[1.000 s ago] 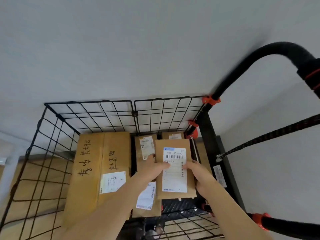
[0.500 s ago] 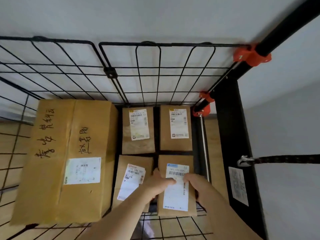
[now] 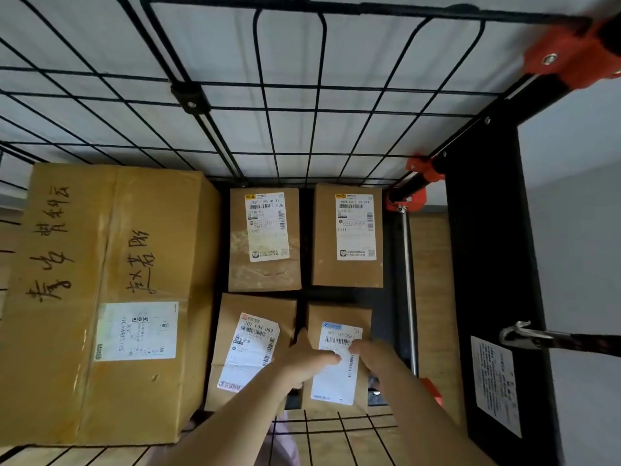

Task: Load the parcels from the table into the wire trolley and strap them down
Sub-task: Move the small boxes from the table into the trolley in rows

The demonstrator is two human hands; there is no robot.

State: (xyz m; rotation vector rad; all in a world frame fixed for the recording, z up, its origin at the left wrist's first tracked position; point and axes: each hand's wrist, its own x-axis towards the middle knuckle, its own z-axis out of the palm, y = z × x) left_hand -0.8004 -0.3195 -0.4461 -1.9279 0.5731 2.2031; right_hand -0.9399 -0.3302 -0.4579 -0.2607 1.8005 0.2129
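Note:
The black wire trolley (image 3: 302,112) holds a large brown box (image 3: 100,264) with handwriting along its left side. To its right stand two small labelled parcels at the back (image 3: 265,270) (image 3: 346,270) and one at the near left (image 3: 235,331). A fourth small parcel (image 3: 336,385) sits low at the near right, beside those three. My left hand (image 3: 302,361) grips its left edge, fingers over the white label. My right hand (image 3: 373,358) grips its right edge. A black strap (image 3: 588,343) ends in a metal hook (image 3: 517,336) clipped at the trolley's right frame.
Orange joints (image 3: 568,58) tie the trolley's black frame together at the right. A thin metal rod (image 3: 408,280) runs along the right side of the parcels. The wire front wall (image 3: 336,428) is close under my forearms. Wooden floor shows through the mesh.
My two hands lowered the small parcel into the near right corner of the trolley. My view dropped closer to the trolley floor.

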